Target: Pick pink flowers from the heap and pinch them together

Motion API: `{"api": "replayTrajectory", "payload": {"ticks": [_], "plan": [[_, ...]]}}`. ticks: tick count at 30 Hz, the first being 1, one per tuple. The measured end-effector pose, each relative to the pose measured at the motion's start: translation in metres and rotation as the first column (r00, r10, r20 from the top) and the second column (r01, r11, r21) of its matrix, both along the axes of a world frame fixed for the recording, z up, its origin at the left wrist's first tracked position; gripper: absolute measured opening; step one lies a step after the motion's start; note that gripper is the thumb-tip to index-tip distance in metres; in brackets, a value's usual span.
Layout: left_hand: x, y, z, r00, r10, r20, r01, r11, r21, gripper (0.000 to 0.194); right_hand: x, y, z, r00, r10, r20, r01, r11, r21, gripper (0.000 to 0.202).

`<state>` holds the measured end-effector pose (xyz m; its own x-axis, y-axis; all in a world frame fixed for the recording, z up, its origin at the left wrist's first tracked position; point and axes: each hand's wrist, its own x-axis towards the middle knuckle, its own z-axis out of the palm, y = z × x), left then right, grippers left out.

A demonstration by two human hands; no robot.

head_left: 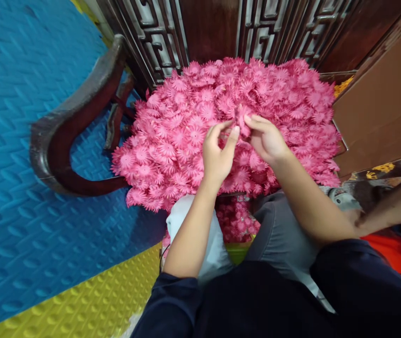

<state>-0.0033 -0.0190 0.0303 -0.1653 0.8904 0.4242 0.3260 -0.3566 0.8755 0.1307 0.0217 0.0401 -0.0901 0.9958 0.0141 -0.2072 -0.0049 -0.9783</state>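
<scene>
A broad heap of pink artificial flowers with thin, pointed petals lies before me. Over its middle, my left hand pinches the edge of a pink flower piece between thumb and fingertips. From the other side my right hand grips the same piece, its fingers closed on the petals. A small dark strip shows beside the piece, too blurred to name. The fingers partly cover the flower.
A dark wooden armrest curves out at the left above a blue textured mat. Carved wooden panels stand behind the heap. On the right are a brown cardboard box and another person's arm.
</scene>
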Motion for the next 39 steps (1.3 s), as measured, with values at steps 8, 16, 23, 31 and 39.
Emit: {"api": "replayTrajectory", "payload": {"ticks": [8,16,23,31,39], "plan": [[0.002,0.004,0.000,0.990,-0.014,0.139,0.018,0.999,-0.029,0.017,-0.002,0.000,-0.003,0.994,0.110,-0.006,-0.110,0.994,-0.011,0.036],[-0.001,0.004,0.001,0.984,0.109,0.144,-0.104,0.994,-0.041,0.019,0.000,0.005,-0.010,0.994,0.068,-0.083,-0.075,0.993,-0.086,0.037],[0.009,0.001,-0.005,0.988,0.015,0.153,0.001,0.995,-0.100,0.012,0.001,0.004,-0.005,0.993,-0.007,-0.115,-0.012,0.986,-0.167,0.027],[-0.002,0.001,-0.003,0.985,0.155,-0.073,-0.160,0.985,-0.061,0.002,-0.004,-0.002,-0.005,0.989,0.112,-0.099,-0.124,0.983,-0.132,0.042],[-0.052,0.011,-0.001,0.791,0.503,-0.349,-0.572,0.810,-0.128,0.020,0.003,0.006,-0.010,0.998,0.001,-0.064,-0.010,0.990,-0.143,0.040]]}}
